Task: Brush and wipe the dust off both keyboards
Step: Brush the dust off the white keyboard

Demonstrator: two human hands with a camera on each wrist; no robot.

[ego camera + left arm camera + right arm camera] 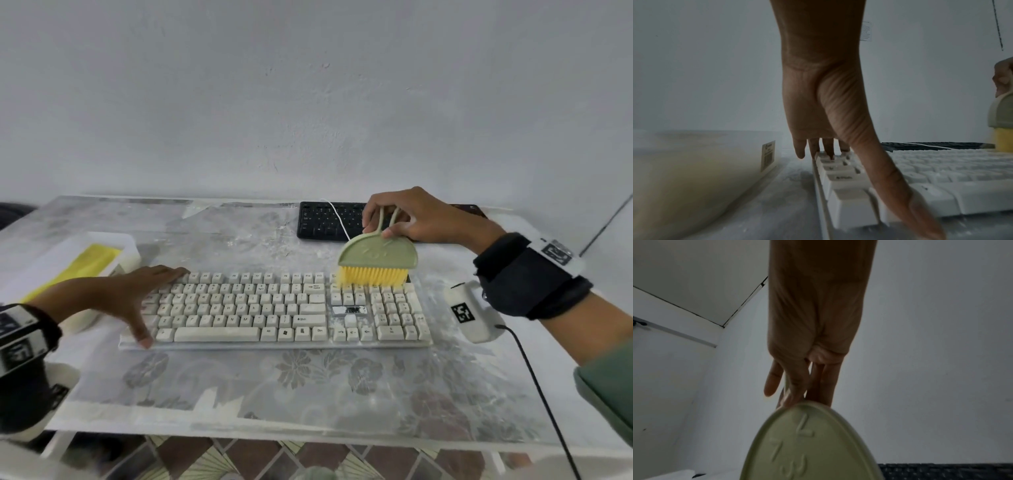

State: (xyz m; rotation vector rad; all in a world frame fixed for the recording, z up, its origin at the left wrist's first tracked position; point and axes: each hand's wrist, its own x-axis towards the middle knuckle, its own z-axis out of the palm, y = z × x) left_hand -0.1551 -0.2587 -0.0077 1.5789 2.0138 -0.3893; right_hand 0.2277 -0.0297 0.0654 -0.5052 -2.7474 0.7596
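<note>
Dusty desk [239, 387] against a pale wall, white keyboard [274, 308] at its middle, left hand [137, 294] flat on the keyboard's left end with fingers spread, right hand [411, 216] gripping a green brush [376, 257] over its right end, black keyboard [325, 222] behind, white tray [130, 253] left of it holding a yellow cloth [82, 267].

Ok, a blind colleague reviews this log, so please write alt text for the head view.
A right hand holds a green brush with yellow bristles on the top right of a dusty white keyboard, while the left hand rests flat on its left end. A black keyboard lies behind, a tray with a yellow cloth to the left.
</note>
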